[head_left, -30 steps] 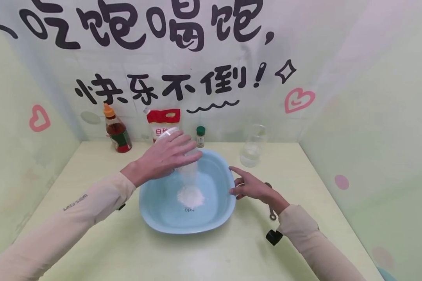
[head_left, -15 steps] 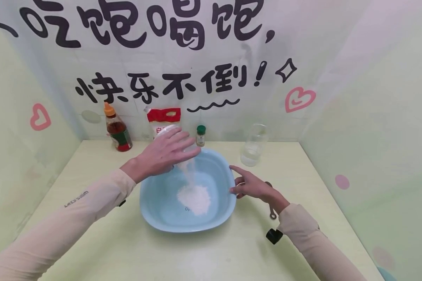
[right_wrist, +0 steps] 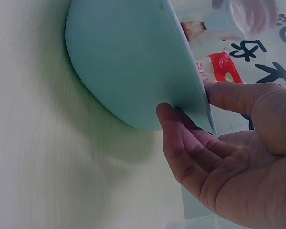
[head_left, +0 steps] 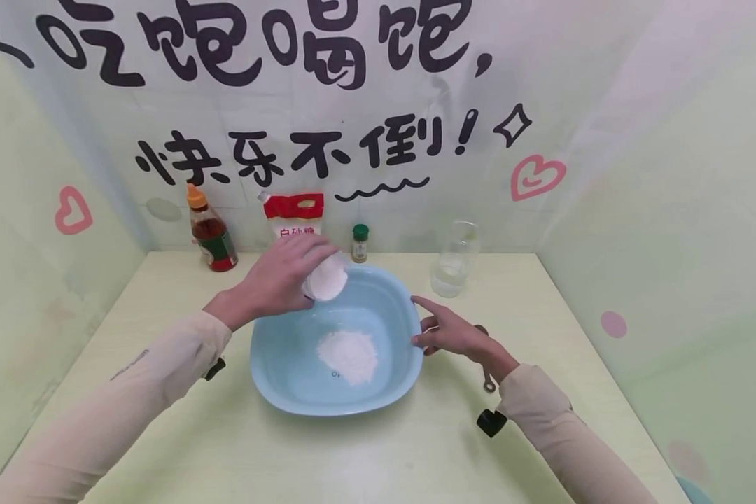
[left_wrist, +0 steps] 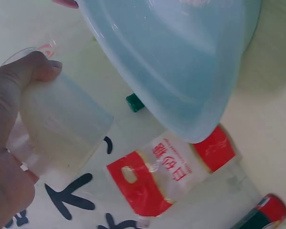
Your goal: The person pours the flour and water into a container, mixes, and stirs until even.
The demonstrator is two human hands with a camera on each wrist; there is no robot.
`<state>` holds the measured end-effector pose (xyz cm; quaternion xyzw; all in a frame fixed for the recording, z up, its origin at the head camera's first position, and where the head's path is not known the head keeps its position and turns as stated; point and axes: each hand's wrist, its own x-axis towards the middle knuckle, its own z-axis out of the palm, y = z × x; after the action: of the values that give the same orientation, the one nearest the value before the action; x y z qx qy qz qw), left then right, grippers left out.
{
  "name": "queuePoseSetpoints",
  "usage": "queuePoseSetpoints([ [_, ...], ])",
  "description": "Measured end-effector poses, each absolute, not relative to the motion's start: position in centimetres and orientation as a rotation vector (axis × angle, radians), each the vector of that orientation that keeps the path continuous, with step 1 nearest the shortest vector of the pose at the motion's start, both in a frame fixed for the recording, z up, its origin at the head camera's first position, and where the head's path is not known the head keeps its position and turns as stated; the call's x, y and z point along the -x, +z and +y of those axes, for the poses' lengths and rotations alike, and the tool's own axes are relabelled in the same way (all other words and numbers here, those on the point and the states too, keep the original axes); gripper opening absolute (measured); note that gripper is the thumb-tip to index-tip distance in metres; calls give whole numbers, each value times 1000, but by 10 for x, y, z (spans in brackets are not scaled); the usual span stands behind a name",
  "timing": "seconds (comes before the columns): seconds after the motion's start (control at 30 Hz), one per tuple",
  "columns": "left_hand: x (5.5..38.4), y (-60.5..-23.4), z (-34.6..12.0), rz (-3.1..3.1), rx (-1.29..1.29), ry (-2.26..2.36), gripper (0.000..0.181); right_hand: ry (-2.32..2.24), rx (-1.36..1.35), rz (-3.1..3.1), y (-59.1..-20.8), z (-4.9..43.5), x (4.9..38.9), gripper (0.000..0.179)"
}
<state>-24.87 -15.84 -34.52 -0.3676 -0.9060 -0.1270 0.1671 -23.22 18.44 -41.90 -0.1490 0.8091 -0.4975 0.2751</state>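
Observation:
My left hand (head_left: 283, 276) grips a clear cup (left_wrist: 69, 121) from its side, over the far left part of a light blue basin (head_left: 290, 367). The cup is tilted with its mouth toward the basin, and white powder shows inside. On the basin floor lies a low heap of the same white powder (head_left: 349, 357), partly covering some printed letters. At the basin's right edge, my right hand (head_left: 450, 332) pinches the rim. In the right wrist view its thumb lies over the rim and the fingers (right_wrist: 169, 124) press the outer wall.
Along the back stand a sauce bottle (head_left: 213, 245) with an orange cap, a red and white sugar bag (head_left: 292, 206) and a green-capped spice jar (head_left: 360, 245). A tall glass (head_left: 451, 269) with clear liquid stands back right. A metal utensil (head_left: 488, 381) lies partly under my right wrist.
The heap in the basin has grown wider as powder fell from the cup. My left hand has since turned the cup partly back up, and the stream has stopped. The right hand has stayed put.

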Motion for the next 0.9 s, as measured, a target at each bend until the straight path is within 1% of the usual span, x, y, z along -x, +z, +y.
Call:
queuePoseSetpoints([
  [0.23,248,-357,-179,-2646,718,-823,99,-1335,394,2180,-419,184,230,85],
  [0.37,246,-360,-191,-2615,547,-1087,98,-1336,403,2180,-418,183,229,85],
  [0.57,248,-363,-206,-2597,331,-1329,95,-1333,388,2185,-419,181,227,85],
  [0.73,251,-368,-220,-2515,190,-1533,92,-1336,389,2180,-419,181,226,85],
  [0.9,254,-372,-230,-2410,124,-1646,90,-1338,397,2179,-418,182,226,85],
])
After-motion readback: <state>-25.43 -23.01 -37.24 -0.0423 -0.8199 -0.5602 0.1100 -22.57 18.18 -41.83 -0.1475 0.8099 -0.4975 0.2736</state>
